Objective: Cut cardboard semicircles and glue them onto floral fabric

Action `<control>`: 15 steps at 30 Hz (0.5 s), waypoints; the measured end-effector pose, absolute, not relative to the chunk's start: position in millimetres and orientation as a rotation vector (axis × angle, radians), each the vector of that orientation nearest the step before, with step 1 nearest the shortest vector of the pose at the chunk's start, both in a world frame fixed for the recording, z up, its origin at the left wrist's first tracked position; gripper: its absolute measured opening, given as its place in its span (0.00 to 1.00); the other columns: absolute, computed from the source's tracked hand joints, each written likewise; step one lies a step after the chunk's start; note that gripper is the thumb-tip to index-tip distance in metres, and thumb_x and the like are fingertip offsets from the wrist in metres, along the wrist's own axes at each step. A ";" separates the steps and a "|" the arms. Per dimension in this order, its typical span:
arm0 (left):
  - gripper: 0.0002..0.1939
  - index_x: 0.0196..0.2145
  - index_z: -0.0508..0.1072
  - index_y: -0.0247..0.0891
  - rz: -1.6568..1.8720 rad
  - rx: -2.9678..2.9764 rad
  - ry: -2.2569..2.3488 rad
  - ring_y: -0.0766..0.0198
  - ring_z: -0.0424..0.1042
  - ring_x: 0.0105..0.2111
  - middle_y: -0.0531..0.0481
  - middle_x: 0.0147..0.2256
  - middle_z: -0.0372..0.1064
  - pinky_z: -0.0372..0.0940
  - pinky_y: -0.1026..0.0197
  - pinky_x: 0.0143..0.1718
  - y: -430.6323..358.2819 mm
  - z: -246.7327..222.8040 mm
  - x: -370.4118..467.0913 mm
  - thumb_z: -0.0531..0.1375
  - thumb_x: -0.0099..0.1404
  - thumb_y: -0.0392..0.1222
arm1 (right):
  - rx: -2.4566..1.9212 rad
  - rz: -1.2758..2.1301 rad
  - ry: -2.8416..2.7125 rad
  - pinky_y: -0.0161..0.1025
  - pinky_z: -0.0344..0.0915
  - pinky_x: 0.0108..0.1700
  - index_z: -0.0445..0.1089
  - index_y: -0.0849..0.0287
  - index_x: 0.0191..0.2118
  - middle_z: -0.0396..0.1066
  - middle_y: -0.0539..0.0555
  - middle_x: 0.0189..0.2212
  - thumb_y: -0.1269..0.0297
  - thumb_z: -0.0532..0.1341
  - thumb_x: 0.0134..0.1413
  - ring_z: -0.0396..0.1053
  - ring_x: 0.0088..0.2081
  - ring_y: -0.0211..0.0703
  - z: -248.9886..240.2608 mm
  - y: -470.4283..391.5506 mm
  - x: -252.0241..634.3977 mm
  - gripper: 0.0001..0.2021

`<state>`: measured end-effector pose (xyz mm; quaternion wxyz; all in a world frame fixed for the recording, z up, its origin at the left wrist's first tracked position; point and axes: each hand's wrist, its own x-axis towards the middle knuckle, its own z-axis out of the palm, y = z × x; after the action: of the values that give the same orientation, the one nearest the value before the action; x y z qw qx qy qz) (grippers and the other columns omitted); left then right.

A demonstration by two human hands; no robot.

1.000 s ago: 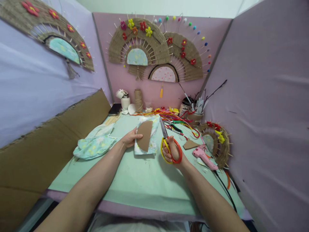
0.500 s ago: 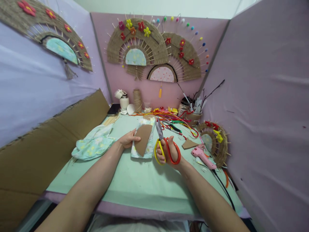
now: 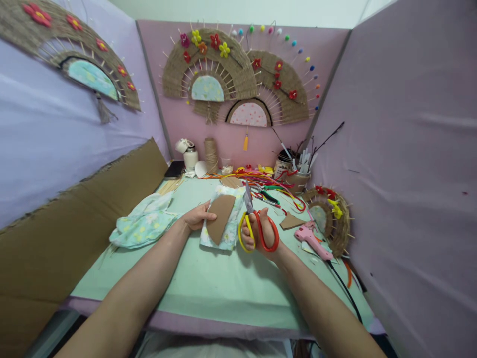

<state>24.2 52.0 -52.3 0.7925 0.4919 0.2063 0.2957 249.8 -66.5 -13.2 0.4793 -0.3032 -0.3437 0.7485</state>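
My left hand [image 3: 199, 217] pinches the left edge of a brown cardboard half-circle [image 3: 222, 218], which lies against a floral blue-green fabric piece [image 3: 231, 237]. Both are held tilted over the middle of the table. Just right of them, my right hand [image 3: 258, 232] grips scissors [image 3: 261, 226] with one yellow and one red handle. The scissor blades point up and away, close to the fabric's right edge. A crumpled length of similar fabric [image 3: 145, 223] lies left of my left hand.
A pink glue gun [image 3: 313, 241] with a black cord lies at the right, near a cardboard scrap [image 3: 291, 221] and a round woven piece [image 3: 337, 221]. Colourful cords, green-handled pliers [image 3: 270, 197], a twine spool [image 3: 210, 155] and jars stand or lie behind. A cardboard wall [image 3: 82, 214] borders the left.
The cardboard and fabric have tilted slightly, their lower end swinging a little left and down. The scissor blades have turned slightly to the right. Both hands keep their hold.
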 end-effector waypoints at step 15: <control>0.30 0.48 0.68 0.38 0.706 1.033 0.456 0.55 0.78 0.37 0.43 0.42 0.77 0.70 0.58 0.38 54.2 -50.3 24.0 0.71 0.47 0.33 | -1.136 1.270 -1.014 0.30 0.43 0.13 0.57 0.55 0.25 0.52 0.41 0.14 0.28 0.54 0.43 0.46 0.12 0.30 -21.2 -45.5 281.1 0.30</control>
<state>24.0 54.2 -50.3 0.7864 0.4791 0.2116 0.3275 281.1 -45.5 -21.2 0.5475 -0.4795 -0.4279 0.5359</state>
